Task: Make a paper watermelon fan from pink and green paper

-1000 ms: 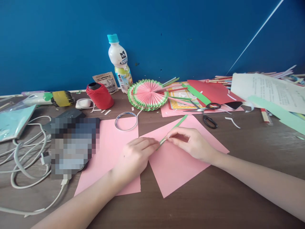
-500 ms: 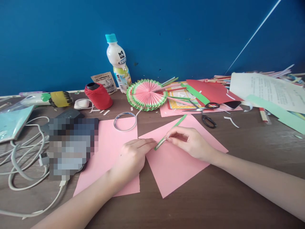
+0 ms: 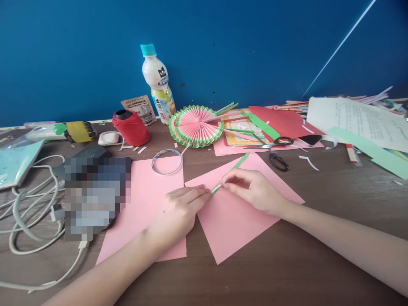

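Observation:
A narrow green paper strip (image 3: 241, 160) lies slantwise across a pink paper sheet (image 3: 229, 229). My left hand (image 3: 181, 208) rests with fingers stretched and close together over the strip's near end, covering that end. Thumb and fingertips of my right hand (image 3: 253, 189) are pinched on a thin white tape strip (image 3: 216, 188) that lies along the green one. Beneath my left hand and forearm is a second pink sheet (image 3: 140, 199), with a tape roll (image 3: 166, 162) at its far edge.
A pleated pink and green paper fan (image 3: 197, 126) lies behind the sheets, with scissors (image 3: 279, 161) to its right. Farther back stand a bottle (image 3: 157, 80) and a red spool (image 3: 131, 128). A phone (image 3: 98, 195) and cables (image 3: 19, 216) occupy the left; printed papers (image 3: 353, 121) the right.
My left hand has slid slightly forward and right along the green strip, now covering its near end. My right hand keeps its pinch in nearly the same place.

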